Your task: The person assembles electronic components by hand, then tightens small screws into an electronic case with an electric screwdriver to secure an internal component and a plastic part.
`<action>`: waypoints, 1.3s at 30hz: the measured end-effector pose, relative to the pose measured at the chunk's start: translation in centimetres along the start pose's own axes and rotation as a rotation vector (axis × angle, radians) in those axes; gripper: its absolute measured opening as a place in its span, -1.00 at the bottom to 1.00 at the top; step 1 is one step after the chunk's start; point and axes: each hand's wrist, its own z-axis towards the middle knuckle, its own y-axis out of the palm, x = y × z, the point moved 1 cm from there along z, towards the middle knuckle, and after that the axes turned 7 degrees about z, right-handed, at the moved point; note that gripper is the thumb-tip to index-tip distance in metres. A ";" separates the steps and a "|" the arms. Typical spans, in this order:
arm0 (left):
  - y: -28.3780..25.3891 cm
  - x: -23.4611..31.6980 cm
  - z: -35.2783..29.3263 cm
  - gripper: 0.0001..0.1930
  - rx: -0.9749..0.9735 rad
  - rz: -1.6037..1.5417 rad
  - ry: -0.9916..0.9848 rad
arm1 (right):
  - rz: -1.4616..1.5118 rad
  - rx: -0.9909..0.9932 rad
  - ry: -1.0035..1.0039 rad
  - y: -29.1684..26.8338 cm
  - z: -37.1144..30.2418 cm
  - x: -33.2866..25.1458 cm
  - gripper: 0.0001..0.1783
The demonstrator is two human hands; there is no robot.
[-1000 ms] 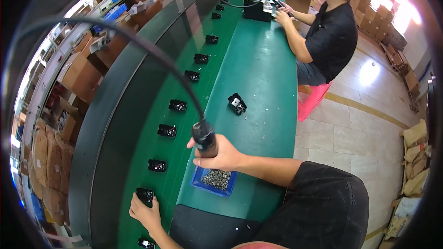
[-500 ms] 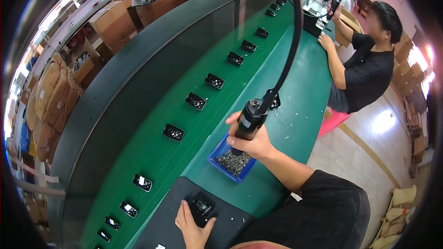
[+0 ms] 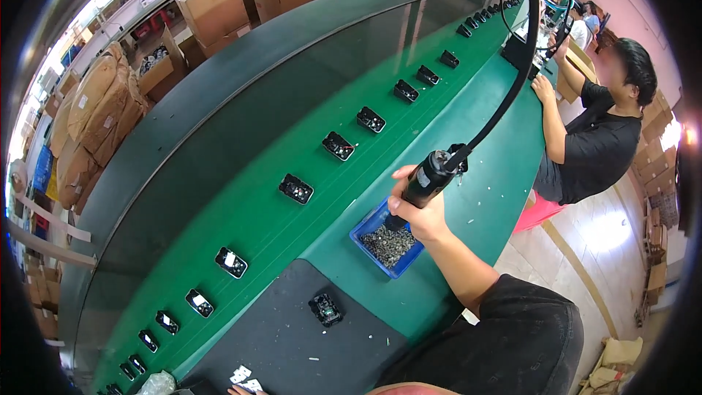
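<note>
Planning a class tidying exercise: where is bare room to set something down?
On the mat, between the black case and the green belt; on the green table, between the belt and the co-worker's arm. Crowded: the blue tray, under the right hand and corded tool, and the mat's lower edge, with white pieces by the left hand.

Right hand (image 3: 425, 221), fingers curled tight above the tabletop (image 3: 501, 148), forearm (image 3: 463, 267) crossing its right edge; left hand (image 3: 238, 390) barely showing.

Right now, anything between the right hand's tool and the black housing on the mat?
Yes: the wall of the blue tray, between the tool in the right hand and the black housing. Past it, nothing visible.
</note>
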 end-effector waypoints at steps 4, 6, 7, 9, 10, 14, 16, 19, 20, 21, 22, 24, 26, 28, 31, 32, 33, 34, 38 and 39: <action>0.4 0.5 -0.1 -0.49 0.169 -0.031 0.059 | 0.010 0.002 -0.015 -0.1 0.2 -0.2 -0.52; 0.0 0.8 -0.1 -0.54 0.288 -0.075 0.093 | 0.003 0.015 -0.009 -0.1 0.1 -0.4 -0.52; -1.1 1.6 0.4 -0.61 0.300 -0.045 0.132 | 0.019 0.019 -0.006 -0.1 -0.1 -0.6 -0.51; -2.7 2.0 0.5 -0.67 0.307 -0.019 0.176 | 0.047 0.023 0.002 -0.3 -0.2 -0.7 -0.51; -3.2 1.9 0.5 -0.69 0.234 -0.039 0.186 | 0.040 0.035 -0.002 -0.4 -0.3 -0.9 -0.51; -4.2 0.6 -0.3 -0.69 0.057 -0.082 0.244 | 0.081 0.003 0.058 -0.2 -0.6 -1.1 -0.57; -4.0 -0.6 -0.8 -0.73 -0.011 -0.087 0.178 | 0.095 0.002 0.076 0.3 -0.7 -1.6 -0.56; -3.5 -1.0 -0.9 -0.80 0.054 -0.058 0.233 | 0.218 0.004 0.006 0.6 -1.2 -1.1 -0.53; -3.7 -0.8 -0.7 -0.82 0.068 -0.061 0.258 | 0.203 0.001 -0.023 0.7 -1.2 -1.1 -0.54; -3.7 -0.4 -0.5 -0.82 0.061 -0.062 0.272 | 0.150 0.010 -0.004 0.8 -1.0 -1.3 -0.55; -3.7 0.1 -0.3 -0.83 0.057 -0.045 0.263 | 0.099 0.011 0.016 1.0 -0.7 -1.6 -0.55; -4.1 0.6 -0.5 -0.84 0.052 -0.028 0.260 | 0.111 0.036 0.063 0.7 -1.3 -1.6 -0.56; -4.5 0.8 -0.9 -0.85 -0.130 -0.070 -0.109 | 0.246 0.011 0.001 0.4 -1.7 -1.3 -0.59; -3.9 0.4 -1.1 -0.84 -0.076 -0.066 0.003 | 0.168 0.014 -0.027 0.5 -1.7 -1.3 -0.58; -3.8 0.8 -0.8 -0.83 -0.042 -0.091 0.140 | 0.178 0.024 0.027 0.6 -1.8 -1.6 -0.55; -4.0 1.7 -0.6 -0.83 -0.062 -0.119 0.163 | 0.173 0.028 0.026 0.6 -1.8 -1.7 -0.55; -4.4 2.9 -0.4 -0.82 -0.082 -0.147 0.185 | 0.190 0.016 0.027 0.6 -1.7 -1.7 -0.55; -4.9 4.3 -0.2 -0.82 -0.105 -0.174 0.209 | 0.206 0.006 0.031 0.5 -1.7 -1.8 -0.55; -6.6 8.9 0.5 -0.81 -0.196 -0.275 0.298 | 0.168 -0.007 0.071 0.7 -1.3 -2.3 -0.55; -6.4 9.7 0.8 -0.80 -0.295 -0.247 0.423 | 0.207 -0.017 0.062 0.7 -1.3 -2.2 -0.55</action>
